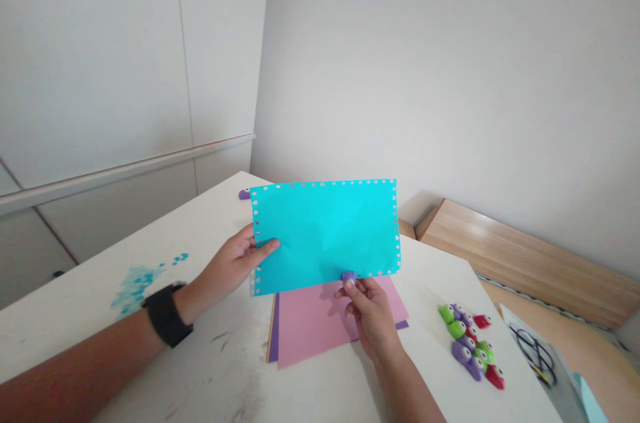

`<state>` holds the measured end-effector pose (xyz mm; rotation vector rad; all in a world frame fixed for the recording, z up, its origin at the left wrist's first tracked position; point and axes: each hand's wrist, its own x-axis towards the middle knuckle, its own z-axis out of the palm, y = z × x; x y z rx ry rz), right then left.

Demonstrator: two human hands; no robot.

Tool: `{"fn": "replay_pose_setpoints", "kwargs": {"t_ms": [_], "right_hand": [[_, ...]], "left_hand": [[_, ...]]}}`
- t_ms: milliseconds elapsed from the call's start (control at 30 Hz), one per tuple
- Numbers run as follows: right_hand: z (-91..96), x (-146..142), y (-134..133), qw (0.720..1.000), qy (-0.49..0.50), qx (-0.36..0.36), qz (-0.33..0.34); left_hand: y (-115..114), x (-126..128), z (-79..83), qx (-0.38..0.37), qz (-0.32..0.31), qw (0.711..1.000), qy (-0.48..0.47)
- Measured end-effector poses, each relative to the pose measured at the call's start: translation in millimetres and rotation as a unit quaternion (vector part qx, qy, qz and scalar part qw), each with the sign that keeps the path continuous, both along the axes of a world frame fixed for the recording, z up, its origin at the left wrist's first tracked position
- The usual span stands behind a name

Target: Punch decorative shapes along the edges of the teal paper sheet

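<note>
A turquoise sheet of paper [325,229] is held up above the table, with small punched holes along its top, left and right edges and the right part of its bottom edge. My left hand [243,255] grips the sheet's left side, thumb in front and fingers behind. In my right hand [367,306] is a small purple paper punch [349,277], pinched at the sheet's bottom edge. Beneath, a pink sheet [315,333] lies over purple paper [275,329]. Another purple punch [244,194] lies on the table, partly hidden by the turquoise sheet.
Several green, purple and red punches [467,339] are grouped on the white table's [210,369] right side. Turquoise paper bits [135,286] lie scattered at left. Beyond the right edge are dark-handled scissors [535,349] and a wooden panel [525,256]. White cabinets [90,63] stand at left.
</note>
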<state>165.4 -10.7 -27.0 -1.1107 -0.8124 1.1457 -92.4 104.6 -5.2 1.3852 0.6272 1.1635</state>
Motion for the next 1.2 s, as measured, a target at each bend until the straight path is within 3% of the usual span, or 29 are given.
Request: {"fn": "replay_pose_setpoints", "kwargs": {"t_ms": [500,733,1200], "right_hand": [[1.3,2.6,-1.4,1.0,-0.016,0.015,0.019],[3.3,2.5,-2.0,1.0,-0.015,0.009,0.023],[6.0,3.1,-1.8,1.0,-0.018,0.017,-0.016]], "left_hand": [[1.2,0.5,-3.3,0.014,-0.018,1.0,0.013],[0.6,1.5,-4.5,-0.004,0.011,1.0,0.007],[-5.7,2.2,-2.8,0.004,0.004,1.0,0.009]]}}
